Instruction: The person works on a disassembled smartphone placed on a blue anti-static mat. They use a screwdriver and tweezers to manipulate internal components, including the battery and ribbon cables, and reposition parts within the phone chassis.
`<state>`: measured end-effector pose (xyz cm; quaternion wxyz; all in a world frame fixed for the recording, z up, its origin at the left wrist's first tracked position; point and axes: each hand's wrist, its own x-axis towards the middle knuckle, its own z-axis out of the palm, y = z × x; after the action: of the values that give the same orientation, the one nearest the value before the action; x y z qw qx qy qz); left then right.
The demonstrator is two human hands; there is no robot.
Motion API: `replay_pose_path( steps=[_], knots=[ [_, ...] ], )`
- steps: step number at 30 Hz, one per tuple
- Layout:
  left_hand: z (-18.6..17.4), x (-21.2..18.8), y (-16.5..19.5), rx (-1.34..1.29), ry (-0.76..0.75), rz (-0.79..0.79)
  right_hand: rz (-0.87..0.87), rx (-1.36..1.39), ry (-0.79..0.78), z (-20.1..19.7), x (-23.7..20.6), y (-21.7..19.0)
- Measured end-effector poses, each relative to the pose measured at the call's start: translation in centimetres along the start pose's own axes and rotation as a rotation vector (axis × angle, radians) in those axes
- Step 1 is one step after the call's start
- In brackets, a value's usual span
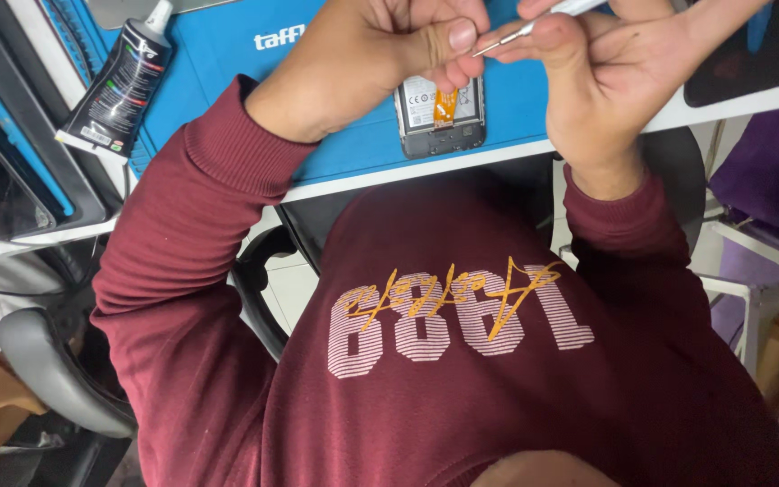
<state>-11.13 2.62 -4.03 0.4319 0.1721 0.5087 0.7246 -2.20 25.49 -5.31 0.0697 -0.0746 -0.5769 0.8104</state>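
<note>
here the right hand (597, 68) grips thin metal tweezers (534, 22), tip at the left hand (380, 45), pinched closed above an opened phone (441, 115) on the counter (516, 108).

sweatshirt (462, 397): maroon, white striped numerals, yellow script
mat (227, 54): bright blue, white lettering
tube (119, 86): black, white cap
opened phone (439, 113): grey, orange strip
tool (534, 22): silver
</note>
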Motion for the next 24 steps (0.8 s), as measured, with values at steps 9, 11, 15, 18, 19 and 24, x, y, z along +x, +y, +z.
replay_pose_path(
  steps=[9,11,15,18,19,24],
  knots=[
    [-0.1,0.0,-0.2,0.037,0.044,0.006,-0.416,-0.324,-0.145,-0.2,0.2,2.2],
    [0.0,0.1,-0.3,0.022,0.038,0.024,-0.45,-0.339,-0.143,-0.6,0.2,2.9],
    [0.0,0.1,-0.5,0.021,0.075,0.016,-0.452,-0.368,-0.14,-0.9,0.3,3.5],
    [-0.1,0.1,-0.7,0.049,0.094,0.001,-0.464,-0.36,-0.139,-0.6,0.3,3.4],
    [-0.1,0.1,-0.7,0.048,0.096,0.007,-0.452,-0.34,-0.139,-0.5,0.3,3.2],
    [0.0,0.1,-0.9,0.042,0.133,0.021,-0.198,-0.112,-0.024,0.1,0.5,2.5]
  ],
)
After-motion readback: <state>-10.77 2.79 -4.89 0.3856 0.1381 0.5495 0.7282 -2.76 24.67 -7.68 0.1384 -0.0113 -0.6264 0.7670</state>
